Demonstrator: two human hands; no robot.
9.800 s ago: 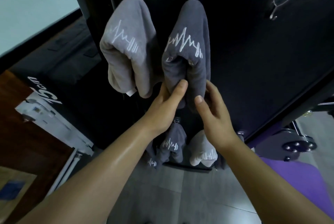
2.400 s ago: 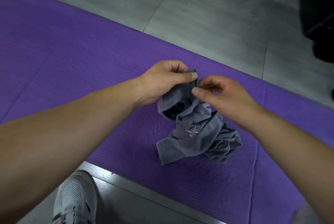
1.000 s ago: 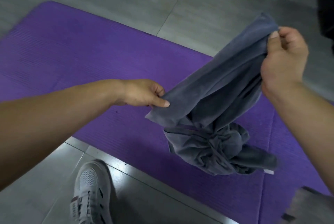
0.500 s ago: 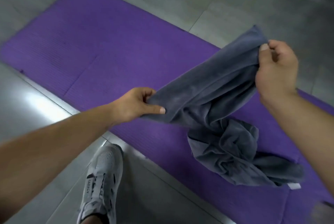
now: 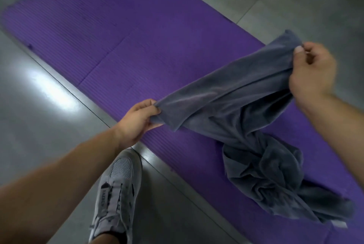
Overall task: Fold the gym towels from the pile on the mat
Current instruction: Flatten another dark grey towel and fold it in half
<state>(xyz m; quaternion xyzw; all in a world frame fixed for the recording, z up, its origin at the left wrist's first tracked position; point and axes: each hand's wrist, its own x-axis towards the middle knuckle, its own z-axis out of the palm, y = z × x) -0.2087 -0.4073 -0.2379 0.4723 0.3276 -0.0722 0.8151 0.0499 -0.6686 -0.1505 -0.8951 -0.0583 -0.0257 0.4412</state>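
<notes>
A dark grey gym towel (image 5: 226,94) is stretched in the air above the purple mat (image 5: 110,26). My left hand (image 5: 137,121) pinches its near corner, close to the mat's front edge. My right hand (image 5: 313,70) grips the far corner, higher and to the right. The rest of the cloth hangs down into a crumpled grey heap (image 5: 271,180) lying on the mat at the right. I cannot tell whether that heap is one towel or more.
Grey floor tiles (image 5: 39,125) surround the mat, with a bright light reflection at the left. My white sneaker (image 5: 116,192) stands on the tiles just in front of the mat's edge.
Both hands have pulled the towel's top edge further apart, so it is more taut. The view has swung left, showing more of the mat's left end.
</notes>
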